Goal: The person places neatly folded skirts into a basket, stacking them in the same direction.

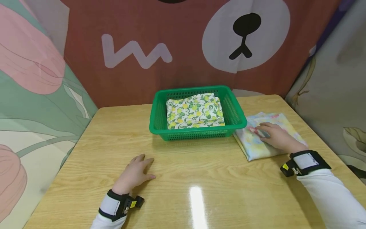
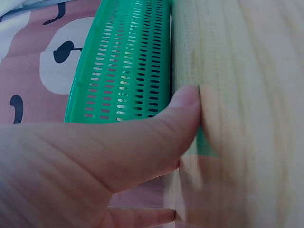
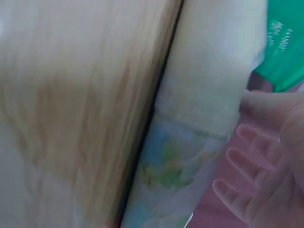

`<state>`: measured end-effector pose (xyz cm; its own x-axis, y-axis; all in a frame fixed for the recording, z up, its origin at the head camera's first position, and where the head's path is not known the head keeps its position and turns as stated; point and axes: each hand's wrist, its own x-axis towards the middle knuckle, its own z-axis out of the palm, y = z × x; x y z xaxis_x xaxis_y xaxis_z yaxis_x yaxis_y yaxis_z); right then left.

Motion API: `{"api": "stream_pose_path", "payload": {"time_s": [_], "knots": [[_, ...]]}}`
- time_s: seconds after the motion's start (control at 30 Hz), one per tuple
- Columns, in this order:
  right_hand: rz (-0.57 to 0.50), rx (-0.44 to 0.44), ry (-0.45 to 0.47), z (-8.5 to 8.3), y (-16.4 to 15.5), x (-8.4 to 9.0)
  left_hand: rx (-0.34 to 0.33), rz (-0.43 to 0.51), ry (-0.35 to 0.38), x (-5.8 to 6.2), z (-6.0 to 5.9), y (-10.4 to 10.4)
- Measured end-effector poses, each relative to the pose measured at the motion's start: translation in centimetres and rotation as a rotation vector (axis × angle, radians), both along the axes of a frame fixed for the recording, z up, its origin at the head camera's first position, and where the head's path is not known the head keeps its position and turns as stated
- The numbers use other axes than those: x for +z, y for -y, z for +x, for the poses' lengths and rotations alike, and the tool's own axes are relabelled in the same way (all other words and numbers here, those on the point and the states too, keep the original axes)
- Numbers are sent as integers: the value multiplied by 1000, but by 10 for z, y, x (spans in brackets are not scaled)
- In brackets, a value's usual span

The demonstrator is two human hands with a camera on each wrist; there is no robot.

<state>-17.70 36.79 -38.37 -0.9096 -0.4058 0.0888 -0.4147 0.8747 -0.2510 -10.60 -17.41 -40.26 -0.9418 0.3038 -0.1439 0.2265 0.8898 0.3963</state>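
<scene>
Both wrist views blurred and very close, so little detail there. Left wrist view mostly filled by the thumb and palm, with only a slice of green basket wall (image 2: pixel 126 66) and wood grain beyond. Right wrist view smeared: a pale folded edge of cloth (image 3: pixel 190 142) against the tabletop, fingertips (image 3: pixel 247 137) at the right edge, a corner of green behind. Lower right forearm cut off by the frame edge in the head view; both wrists wrapped in black straps carrying small cameras.

Left hand (image 1: pixel 136 173) resting flat on the wooden table (image 1: pixel 186 190), fingers relaxed and slightly spread, holding nothing, well apart from the basket's front. Right hand (image 1: pixel 274 136) lying palm down on the folded pastel cloth (image 1: pixel 257 148), fingers fairly straight and pointing left toward the basket; resting rather than gripping, as far as can be told.

Folded pastel cloth, pink, yellow and pale blue, lying on the table just beside the right side of the green plastic basket (image 1: pixel 155 127), its near left corner at the basket's rim.

Green plastic basket, perforated walls, standing at the centre far side of the table. Inside, one folded lemon-print cloth (image 1: pixel 195 111), white with yellow fruit and green leaves, lying flat and covering most of the basket floor.

Behind the table, a brown bear-face cloth backdrop (image 1: pixel 128 31).
</scene>
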Motion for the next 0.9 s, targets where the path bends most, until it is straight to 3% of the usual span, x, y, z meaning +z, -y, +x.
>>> {"api": "stream_pose_path", "payload": {"time_s": [0.17, 0.47, 0.57, 0.7, 0.8, 0.9], "knots": [[41, 85, 71, -7, -6, -3, 5, 5, 12, 0, 1, -1], [125, 96, 189, -5, -11, 3, -10, 3, -8, 1, 1, -1], [123, 69, 245, 0, -11, 7, -11, 0, -8, 1, 0, -1], [43, 23, 348, 13, -8, 11, -8, 0, 0, 1, -1, -1], [32, 40, 361, 24, -4, 11, -9, 1, 3, 1, -1, -1], [94, 70, 318, 35, 1, 12, -10, 2, 4, 0, -1, 0]]}}
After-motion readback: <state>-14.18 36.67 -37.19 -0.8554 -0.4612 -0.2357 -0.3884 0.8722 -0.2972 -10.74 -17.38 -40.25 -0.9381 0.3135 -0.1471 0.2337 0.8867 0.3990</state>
